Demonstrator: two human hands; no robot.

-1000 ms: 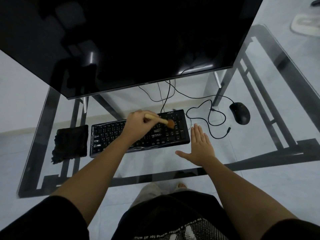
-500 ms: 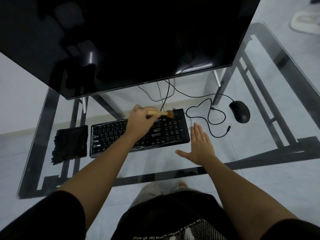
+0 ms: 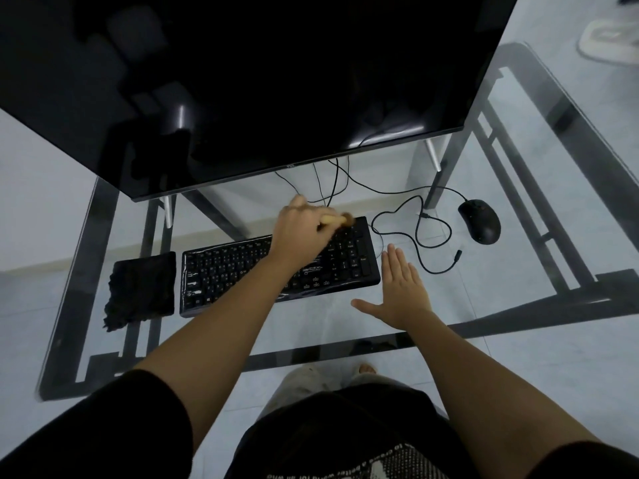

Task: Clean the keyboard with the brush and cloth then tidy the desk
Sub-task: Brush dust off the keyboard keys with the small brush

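Observation:
A black keyboard (image 3: pixel 221 271) lies on the glass desk (image 3: pixel 449 281) below the monitor. My left hand (image 3: pixel 301 229) grips a small wooden-handled brush (image 3: pixel 98 219) (image 3: pixel 337 220), whose bristles touch the keyboard's far right corner. The hand covers the keys beneath it. My right hand (image 3: pixel 401 292) rests flat on the glass just right of the keyboard, fingers straight and together. A folded black cloth (image 3: pixel 141 288) lies just left of the keyboard.
A large dark monitor (image 3: pixel 242 84) overhangs the back of the desk. A black mouse (image 3: pixel 480 221) sits at the right, with loose black cables (image 3: pixel 415 233) looping between it and the keyboard. The dark desk frame shows through the glass.
My left hand has swept the brush from the middle of the number pad up to the keyboard's far right corner. My right hand has stayed flat in place.

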